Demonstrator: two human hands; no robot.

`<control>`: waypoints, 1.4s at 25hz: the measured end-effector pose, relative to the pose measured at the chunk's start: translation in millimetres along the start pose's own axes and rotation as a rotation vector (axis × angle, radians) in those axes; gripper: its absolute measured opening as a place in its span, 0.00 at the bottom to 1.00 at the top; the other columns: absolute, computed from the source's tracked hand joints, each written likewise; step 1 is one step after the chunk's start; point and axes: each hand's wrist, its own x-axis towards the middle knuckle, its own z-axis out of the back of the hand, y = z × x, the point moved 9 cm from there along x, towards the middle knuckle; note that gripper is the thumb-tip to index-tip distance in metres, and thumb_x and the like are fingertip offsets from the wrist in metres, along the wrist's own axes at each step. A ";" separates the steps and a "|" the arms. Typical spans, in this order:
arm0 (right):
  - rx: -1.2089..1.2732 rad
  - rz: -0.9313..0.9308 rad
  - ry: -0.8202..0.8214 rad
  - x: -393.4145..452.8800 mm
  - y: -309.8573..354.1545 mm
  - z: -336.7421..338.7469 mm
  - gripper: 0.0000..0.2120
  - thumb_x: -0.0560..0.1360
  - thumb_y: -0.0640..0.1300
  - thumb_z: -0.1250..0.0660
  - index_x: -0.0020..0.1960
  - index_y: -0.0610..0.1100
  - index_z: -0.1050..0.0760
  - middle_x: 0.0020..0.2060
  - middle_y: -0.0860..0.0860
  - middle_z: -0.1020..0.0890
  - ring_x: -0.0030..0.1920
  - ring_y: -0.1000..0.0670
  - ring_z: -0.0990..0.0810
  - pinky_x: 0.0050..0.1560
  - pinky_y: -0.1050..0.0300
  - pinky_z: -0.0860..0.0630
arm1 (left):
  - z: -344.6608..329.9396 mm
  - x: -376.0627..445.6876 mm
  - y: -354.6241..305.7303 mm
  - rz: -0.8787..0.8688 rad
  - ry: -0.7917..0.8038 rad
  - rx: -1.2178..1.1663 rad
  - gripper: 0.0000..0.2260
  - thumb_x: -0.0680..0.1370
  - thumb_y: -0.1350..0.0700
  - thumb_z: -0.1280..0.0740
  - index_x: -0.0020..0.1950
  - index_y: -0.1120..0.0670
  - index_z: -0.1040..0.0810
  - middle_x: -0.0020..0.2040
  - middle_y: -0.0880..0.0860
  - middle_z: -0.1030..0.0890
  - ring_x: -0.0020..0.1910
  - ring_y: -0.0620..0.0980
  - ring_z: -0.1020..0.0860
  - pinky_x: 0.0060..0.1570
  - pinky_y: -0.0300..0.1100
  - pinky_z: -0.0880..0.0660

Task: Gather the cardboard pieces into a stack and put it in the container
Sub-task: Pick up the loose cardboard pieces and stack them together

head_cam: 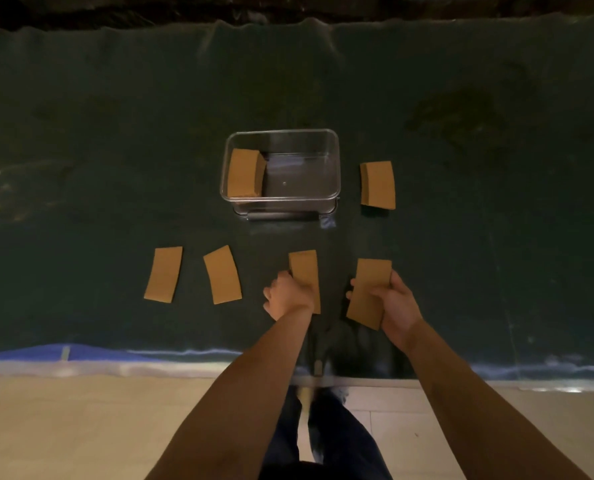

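I see my right hand [397, 303] with its fingers [351, 283] closed around one cardboard piece [370, 292], lifted and tilted. My left hand [288, 294] grips another piece [305, 271] on the dark tabletop [115, 133]. All are tan, slightly curved strips; one stack [245, 173] sits in the clear container [335, 161].

Hidden edges, covered corners, cropped arms

We lose the near left part of the tan curved cardboard piece [306, 271] under the left hand [288, 294], and we cannot see those fingers beneath it. The right hand [397, 304] covers the right edge of the tilted tan cardboard piece [366, 296]; only its fingertips [350, 284] show past the left edge. Both forearms run off the bottom edge. The clear plastic rectangular container [281, 200] blurs at its near base.
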 end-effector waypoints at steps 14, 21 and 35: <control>-0.124 -0.023 0.029 0.9 -14.5 -32.2 0.19 0.79 0.32 0.43 0.59 0.52 0.26 0.52 0.40 0.16 0.44 0.39 0.16 0.50 0.41 0.22 | 115.3 68.6 100.4 0.242 -0.158 -0.265 0.30 0.73 0.54 0.26 0.73 0.58 0.30 0.67 0.62 0.23 0.67 0.64 0.26 0.62 0.54 0.27; -0.147 -0.012 0.021 -1.0 -17.1 -47.4 0.23 0.79 0.32 0.43 0.67 0.52 0.29 0.52 0.41 0.15 0.44 0.39 0.15 0.45 0.44 0.21 | 109.3 67.6 87.1 0.223 -0.122 -0.306 0.19 0.74 0.60 0.31 0.63 0.53 0.30 0.67 0.61 0.32 0.64 0.63 0.30 0.63 0.55 0.29; -0.031 -0.171 0.247 -31.8 -13.9 -84.4 0.12 0.72 0.46 0.29 0.53 0.43 0.19 0.46 0.41 0.14 0.42 0.44 0.14 0.36 0.51 0.18 | 29.3 -60.4 -29.9 -0.439 0.443 -0.184 0.19 0.73 0.51 0.24 0.60 0.54 0.24 0.60 0.55 0.22 0.61 0.56 0.24 0.63 0.54 0.26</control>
